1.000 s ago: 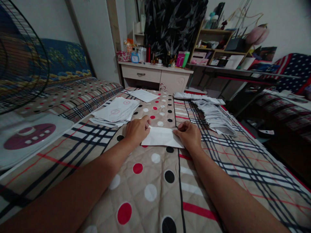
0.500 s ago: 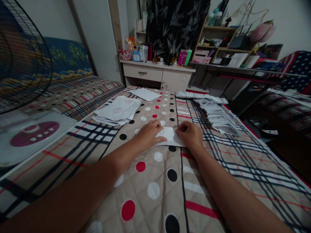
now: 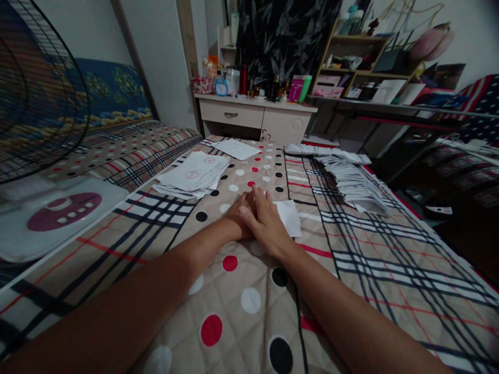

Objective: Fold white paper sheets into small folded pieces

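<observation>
Item: white paper [image 3: 290,218], centre of frame on the bedspread [image 3: 237,317], one end showing right of my right hand [image 3: 268,221]; my hands hide the rest, so its long axis is uncertain. Right hand: nearer that end, laid over my left hand [image 3: 238,217], fingers extended, thumb apart. Left hand: mostly covered; I cannot tell whether it grips.

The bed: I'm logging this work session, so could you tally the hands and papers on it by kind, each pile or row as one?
Hands: 2, left hand and right hand
Paper at the hands: 1
Pile with red stamps: 1
Flat paper near the dresser: 1
Rows of papers at right: 2, far row and fanned row
Total: 7
</observation>
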